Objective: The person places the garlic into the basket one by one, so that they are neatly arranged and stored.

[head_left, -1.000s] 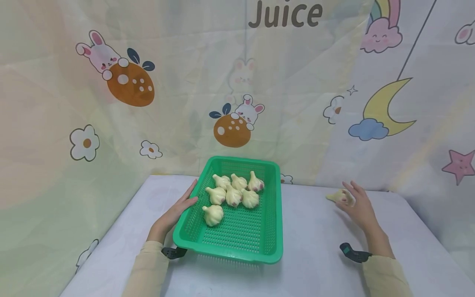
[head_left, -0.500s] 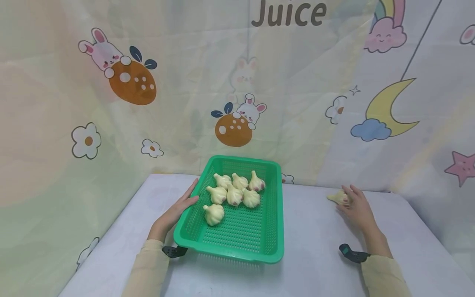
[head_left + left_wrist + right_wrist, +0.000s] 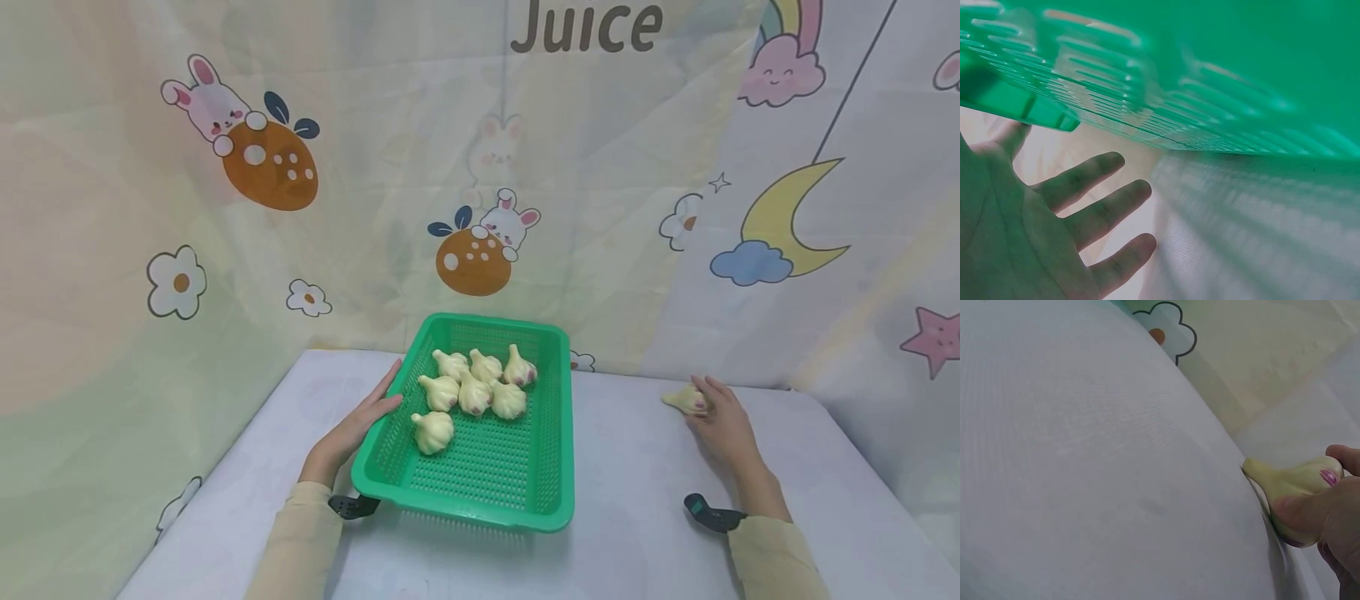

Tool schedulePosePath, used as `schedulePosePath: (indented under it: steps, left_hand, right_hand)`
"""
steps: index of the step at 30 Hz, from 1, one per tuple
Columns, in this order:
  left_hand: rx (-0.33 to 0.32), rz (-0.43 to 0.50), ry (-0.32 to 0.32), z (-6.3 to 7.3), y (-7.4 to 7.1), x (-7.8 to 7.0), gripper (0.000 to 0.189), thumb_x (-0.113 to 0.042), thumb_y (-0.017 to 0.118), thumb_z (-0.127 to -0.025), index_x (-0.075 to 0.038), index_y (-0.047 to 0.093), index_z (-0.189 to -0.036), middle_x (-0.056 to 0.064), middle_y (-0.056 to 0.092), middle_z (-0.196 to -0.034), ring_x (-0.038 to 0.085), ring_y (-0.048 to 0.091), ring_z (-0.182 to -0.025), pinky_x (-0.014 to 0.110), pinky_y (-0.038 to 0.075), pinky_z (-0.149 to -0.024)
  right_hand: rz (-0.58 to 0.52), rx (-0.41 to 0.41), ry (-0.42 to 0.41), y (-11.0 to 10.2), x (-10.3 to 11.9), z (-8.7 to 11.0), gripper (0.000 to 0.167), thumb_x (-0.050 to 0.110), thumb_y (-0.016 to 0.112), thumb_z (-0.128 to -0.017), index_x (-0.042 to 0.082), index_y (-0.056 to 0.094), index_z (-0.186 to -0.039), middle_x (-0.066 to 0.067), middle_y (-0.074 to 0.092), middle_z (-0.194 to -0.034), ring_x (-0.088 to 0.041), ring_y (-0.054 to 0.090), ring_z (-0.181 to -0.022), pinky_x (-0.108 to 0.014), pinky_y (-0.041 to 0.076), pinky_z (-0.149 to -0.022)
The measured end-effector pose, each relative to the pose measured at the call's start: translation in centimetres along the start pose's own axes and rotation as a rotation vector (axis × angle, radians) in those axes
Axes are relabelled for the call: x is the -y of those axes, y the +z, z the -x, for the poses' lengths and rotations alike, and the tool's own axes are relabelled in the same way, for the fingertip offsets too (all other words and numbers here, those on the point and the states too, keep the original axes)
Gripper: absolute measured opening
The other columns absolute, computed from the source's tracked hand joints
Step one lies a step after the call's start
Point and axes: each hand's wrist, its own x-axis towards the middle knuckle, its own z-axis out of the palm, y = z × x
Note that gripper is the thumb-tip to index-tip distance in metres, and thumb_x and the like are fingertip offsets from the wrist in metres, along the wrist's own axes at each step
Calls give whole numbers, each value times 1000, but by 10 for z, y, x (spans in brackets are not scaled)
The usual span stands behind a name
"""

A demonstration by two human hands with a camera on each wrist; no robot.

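Note:
In the head view a green plastic basket (image 3: 551,467) holds several pale garlic bulbs (image 3: 475,393), mostly grouped toward its far end. My left hand (image 3: 348,435) lies along the basket's left side, fingers extended and touching its rim. From the left wrist, those fingers (image 3: 1107,215) show straight and spread below the slotted green wall. Over to the right, my right hand (image 3: 726,425) pinches a single garlic bulb (image 3: 686,400) at the table's far side. The right wrist view shows the thumb pressed against this bulb (image 3: 1300,478), its stem pointing away from the hand.
A white-covered table (image 3: 622,500) carries the basket and the lone bulb. Behind it hangs a printed cloth backdrop (image 3: 622,192) with cartoon rabbits, flowers and a moon, meeting the table's far edge.
My right hand has moved slightly left and down onto the lone garlic bulb, and its fingers have closed around it. The left hand and basket stay in place.

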Motion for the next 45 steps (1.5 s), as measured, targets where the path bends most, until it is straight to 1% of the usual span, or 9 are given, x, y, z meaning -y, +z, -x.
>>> schedulePosePath:
  steps: [6, 13, 18, 27, 31, 35, 41, 45]
  left_hand:
    - [0, 6, -4, -1, 1, -1, 62, -42, 35, -101, -39, 0, -152, -11, -7, -160, 25, -10, -147, 66, 4, -112]
    - [5, -3, -7, -1, 0, 1, 61, -43, 35, -101, -42, 0, -151, -11, -6, -160, 25, -10, -148, 66, 5, -111]
    - [4, -5, -7, -1, 0, 1, 60, -43, 34, -101, -44, 1, -151, -12, -6, -160, 25, -9, -148, 66, 6, -111]
    - [12, 6, 2, -1, 0, 0, 61, -42, 34, -101, -40, 0, -152, -11, -6, -160, 24, -9, -148, 66, 5, -112]
    - [11, -2, 4, -1, 0, 0, 61, -42, 34, -101, -40, 1, -152, -11, -6, -160, 25, -10, -148, 66, 4, -112]
    - [14, 4, 1, -2, 0, 0, 60, -42, 34, -101, -42, 1, -151, -11, -6, -160, 24, -10, -148, 65, 4, -112]
    - [5, -6, -2, -1, 0, 0, 62, -43, 34, -101, -39, -1, -152, -11, -7, -160, 25, -10, -147, 66, 3, -111]
    - [-2, -16, -2, 0, 0, 0, 62, -44, 34, -101, -40, 0, -152, -11, -7, -160, 25, -10, -147, 66, 2, -111]
  right_hand:
    - [13, -5, 28, 1, 1, 3, 74, -1, 67, -80, 5, 33, -146, -31, 32, -144, -54, 30, -128, -67, 24, -102]
    - [23, 0, 67, 2, 3, 4, 75, 0, 67, -81, 6, 33, -147, -30, 32, -144, -53, 30, -129, -66, 25, -103]
    - [24, -3, 69, 1, 6, 5, 74, 0, 67, -81, 6, 34, -146, -31, 33, -143, -53, 30, -129, -66, 25, -102]
    - [-2, 5, 77, -5, 13, 6, 73, -2, 65, -82, 6, 33, -147, -30, 32, -145, -53, 29, -130, -66, 25, -102]
    - [-9, -4, 69, -8, 17, 6, 72, -3, 64, -82, 6, 34, -146, -30, 31, -145, -53, 29, -130, -67, 25, -102]
    - [13, -26, 49, -9, 20, 6, 72, -4, 65, -81, 5, 35, -146, -30, 32, -145, -53, 30, -130, -66, 26, -102]
    - [-1, -59, -7, -16, 27, 6, 71, -4, 65, -80, 5, 37, -145, -31, 34, -143, -54, 33, -127, -67, 27, -100]
    - [-2, -62, -24, -20, 32, 5, 71, -3, 66, -81, 5, 37, -145, -31, 34, -143, -54, 33, -127, -67, 28, -99]
